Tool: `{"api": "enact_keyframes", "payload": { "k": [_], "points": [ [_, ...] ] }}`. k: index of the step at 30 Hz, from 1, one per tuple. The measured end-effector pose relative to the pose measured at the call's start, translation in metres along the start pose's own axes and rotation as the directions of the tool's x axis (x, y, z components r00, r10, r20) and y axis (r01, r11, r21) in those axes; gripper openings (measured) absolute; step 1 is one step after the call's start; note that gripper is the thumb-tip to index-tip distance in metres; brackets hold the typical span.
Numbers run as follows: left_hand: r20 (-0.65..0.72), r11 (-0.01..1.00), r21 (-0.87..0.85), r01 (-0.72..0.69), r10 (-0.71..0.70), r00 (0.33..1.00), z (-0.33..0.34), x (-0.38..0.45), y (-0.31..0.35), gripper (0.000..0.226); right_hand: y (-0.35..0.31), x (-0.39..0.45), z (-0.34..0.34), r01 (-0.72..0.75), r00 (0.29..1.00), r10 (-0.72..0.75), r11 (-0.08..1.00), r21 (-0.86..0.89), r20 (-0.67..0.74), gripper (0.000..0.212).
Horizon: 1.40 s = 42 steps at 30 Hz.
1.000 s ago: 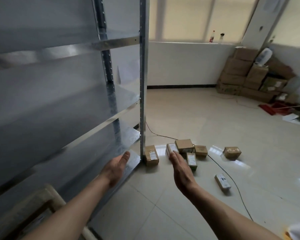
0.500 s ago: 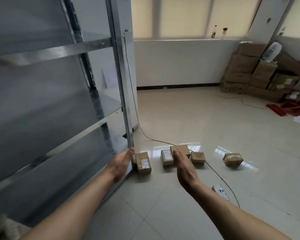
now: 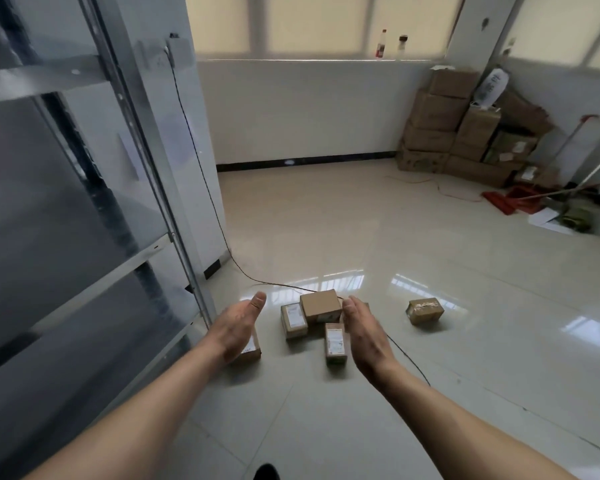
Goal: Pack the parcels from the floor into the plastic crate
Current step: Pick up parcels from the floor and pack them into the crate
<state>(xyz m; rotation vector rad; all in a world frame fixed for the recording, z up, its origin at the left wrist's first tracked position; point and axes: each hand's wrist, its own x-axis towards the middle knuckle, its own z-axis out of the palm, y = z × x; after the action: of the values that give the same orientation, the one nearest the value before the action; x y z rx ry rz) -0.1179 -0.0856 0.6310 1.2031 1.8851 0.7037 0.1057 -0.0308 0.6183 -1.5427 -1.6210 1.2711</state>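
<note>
Several small cardboard parcels lie on the tiled floor ahead of me. A plain brown parcel (image 3: 320, 305) lies on top of the cluster, with a labelled parcel (image 3: 293, 320) to its left and a narrow labelled parcel (image 3: 335, 343) in front. My left hand (image 3: 237, 326) reaches out open, palm facing right, above another parcel (image 3: 251, 350) that it partly hides. My right hand (image 3: 363, 333) is stretched out open, palm facing left, just right of the cluster. A taped parcel (image 3: 425, 310) lies apart to the right. No plastic crate is in view.
A metal shelving rack (image 3: 94, 188) stands close on my left. A thin dark cable (image 3: 222, 237) runs down the wall and across the floor past the parcels. Large cardboard boxes (image 3: 454, 123) are stacked in the far right corner, with red items beside them.
My view has moved closer to the parcels and turned right, away from the rack. Both hands have come forward and spread either side of the parcel cluster, holding nothing.
</note>
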Motion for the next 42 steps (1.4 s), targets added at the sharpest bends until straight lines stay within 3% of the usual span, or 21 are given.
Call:
{"api": "enact_keyframes", "payload": {
  "k": [3, 10, 15, 20, 29, 34, 37, 42],
  "points": [
    [0.03, 1.0, 0.0, -0.021, 0.021, 0.999, 0.002, 0.049, 0.01, 0.06, 0.001, 0.04, -0.007, -0.041, 0.998, 0.041, 0.999, 0.009, -0.051, 0.056],
    [0.107, 0.998, -0.05, -0.035, 0.04, 0.993, -0.001, 0.147, 0.035, 0.096, 0.0, 0.12, -0.021, -0.079, 0.984, 0.086, 0.996, 0.047, -0.156, 0.063],
    [0.112, 0.997, -0.044, -0.059, 0.063, 0.992, 0.0, 0.191, 0.051, 0.092, -0.001, 0.164, -0.028, -0.088, 0.981, 0.096, 0.995, 0.052, -0.17, 0.062],
    [0.096, 0.999, -0.038, -0.02, 0.024, 0.995, 0.008, 0.229, 0.066, 0.092, 0.009, 0.215, -0.04, -0.095, 0.987, 0.101, 0.994, 0.056, -0.126, 0.064],
    [-0.004, 0.991, -0.073, 0.114, -0.115, 0.993, 0.056, 0.295, 0.099, 0.062, 0.034, 0.321, -0.084, -0.118, 0.993, 0.117, 0.991, 0.059, 0.023, 0.063],
    [-0.035, 0.971, -0.089, 0.224, -0.228, 0.973, 0.094, 0.322, 0.107, 0.066, 0.059, 0.366, -0.109, -0.139, 0.985, 0.139, 0.99, -0.009, 0.099, 0.063],
    [-0.015, 0.949, -0.118, 0.293, -0.297, 0.955, 0.115, 0.332, 0.106, 0.08, 0.074, 0.388, -0.115, -0.155, 0.977, 0.164, 0.985, -0.073, 0.134, 0.063],
    [0.0, 0.944, -0.062, 0.324, -0.325, 0.946, 0.132, 0.353, 0.096, 0.064, 0.087, 0.412, -0.105, -0.173, 0.968, 0.193, 0.977, -0.126, 0.161, 0.063]
  ]
}}
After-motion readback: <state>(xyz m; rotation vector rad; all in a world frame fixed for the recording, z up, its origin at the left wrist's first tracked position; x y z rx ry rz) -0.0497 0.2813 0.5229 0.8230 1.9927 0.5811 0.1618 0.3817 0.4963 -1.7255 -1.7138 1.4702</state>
